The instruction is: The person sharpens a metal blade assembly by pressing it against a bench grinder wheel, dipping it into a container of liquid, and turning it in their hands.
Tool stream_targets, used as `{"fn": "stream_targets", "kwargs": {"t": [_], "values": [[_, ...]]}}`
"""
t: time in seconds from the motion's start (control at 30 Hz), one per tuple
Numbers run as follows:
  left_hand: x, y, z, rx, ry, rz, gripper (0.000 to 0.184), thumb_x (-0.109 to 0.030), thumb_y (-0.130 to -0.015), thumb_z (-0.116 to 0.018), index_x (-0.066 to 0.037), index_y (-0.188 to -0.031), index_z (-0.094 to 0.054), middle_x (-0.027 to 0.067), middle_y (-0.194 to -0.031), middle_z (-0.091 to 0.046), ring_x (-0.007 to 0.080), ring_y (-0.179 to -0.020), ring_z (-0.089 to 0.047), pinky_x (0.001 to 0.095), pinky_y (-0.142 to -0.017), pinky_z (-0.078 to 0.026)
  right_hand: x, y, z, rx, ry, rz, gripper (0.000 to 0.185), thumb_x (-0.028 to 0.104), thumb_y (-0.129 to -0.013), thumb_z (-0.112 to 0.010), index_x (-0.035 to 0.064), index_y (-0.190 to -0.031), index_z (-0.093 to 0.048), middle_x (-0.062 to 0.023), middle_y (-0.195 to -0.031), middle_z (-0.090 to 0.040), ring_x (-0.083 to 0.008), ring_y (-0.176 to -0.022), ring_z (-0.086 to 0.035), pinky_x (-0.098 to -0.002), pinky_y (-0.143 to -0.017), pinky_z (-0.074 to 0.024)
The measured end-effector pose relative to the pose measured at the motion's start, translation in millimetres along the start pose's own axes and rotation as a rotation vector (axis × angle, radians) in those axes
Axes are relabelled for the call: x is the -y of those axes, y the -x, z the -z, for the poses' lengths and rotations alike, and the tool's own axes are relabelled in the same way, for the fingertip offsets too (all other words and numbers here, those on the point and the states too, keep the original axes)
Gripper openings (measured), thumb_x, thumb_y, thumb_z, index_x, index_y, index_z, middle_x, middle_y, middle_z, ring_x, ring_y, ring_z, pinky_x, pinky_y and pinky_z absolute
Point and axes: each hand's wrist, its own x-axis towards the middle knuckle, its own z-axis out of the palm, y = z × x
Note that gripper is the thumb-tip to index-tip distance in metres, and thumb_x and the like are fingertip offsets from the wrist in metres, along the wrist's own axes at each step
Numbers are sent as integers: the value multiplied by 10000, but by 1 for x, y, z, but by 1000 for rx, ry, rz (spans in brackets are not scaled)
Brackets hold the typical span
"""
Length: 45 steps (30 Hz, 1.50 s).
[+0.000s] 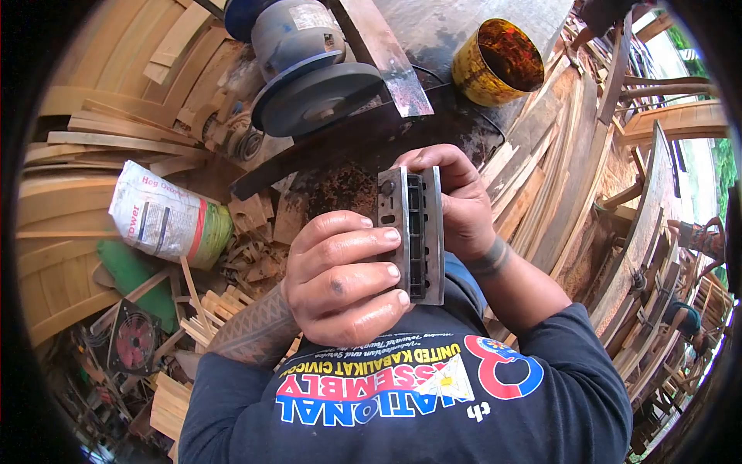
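Between my two hands is a metal block, made of two slotted steel plates with a dark, ribbed strip between them. It stands lengthwise in front of my chest. My left hand is closed on the left plate, its fingertips pressed along the face. My right hand grips the upper right edge, with thumb and fingers around the other plate. Some of the right fingers are hidden behind the block. Just beyond the hands is a bench grinder with a large grey wheel.
A yellow, stained tin can stands on the dark bench at the back right. A flat metal strip lies near the grinder. At left are a white sack, wood scraps and a fan. Long boards and people are at right.
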Motion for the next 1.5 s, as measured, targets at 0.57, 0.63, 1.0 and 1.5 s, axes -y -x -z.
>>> {"fn": "stream_targets", "kwargs": {"t": [0.57, 0.63, 1.0, 1.5], "values": [[0, -4, 1, -17, -17, 52, 366, -178, -756, -929, -141, -1037, -697, 46, -998, -674, 315, -1080, -780, 485, -881, -617, 1, -2, -8, -96, 114, -94, 449, 163, -956, -871, 75, -1329, -636, -121, -1319, -680, -196, -1164, -713, -354, -1001, -610], [2, -4, 1, -12, -7, 62, 353, -194, -769, -924, -145, -1035, -698, 56, -1038, -702, 327, -1119, -779, 500, -918, -610, -3, -1, -4, -94, 127, -104, 438, 144, -959, -862, 74, -1328, -638, -113, -1325, -681, -196, -1166, -716, -358, -1010, -607], [5, -9, 17, 295, -18, 196, 609, -372, -762, -1018, -167, -1194, -640, 80, -1247, -734, 338, -1231, -751, 553, -1081, -551, -13, 1, 0, -54, -30, -137, 408, 53, -982, -818, 27, -1352, -649, -111, -1317, -719, -195, -1187, -713, -367, -1062, -585], [0, -6, 17, 235, -94, 242, 682, -372, -749, -1040, -170, -1229, -600, 64, -1228, -709, 339, -1198, -754, 564, -1055, -544, -15, 2, -5, -100, -51, -170, 432, 38, -972, -824, 19, -1363, -642, -104, -1308, -717, -198, -1202, -709, -376, -1067, -591]]}}
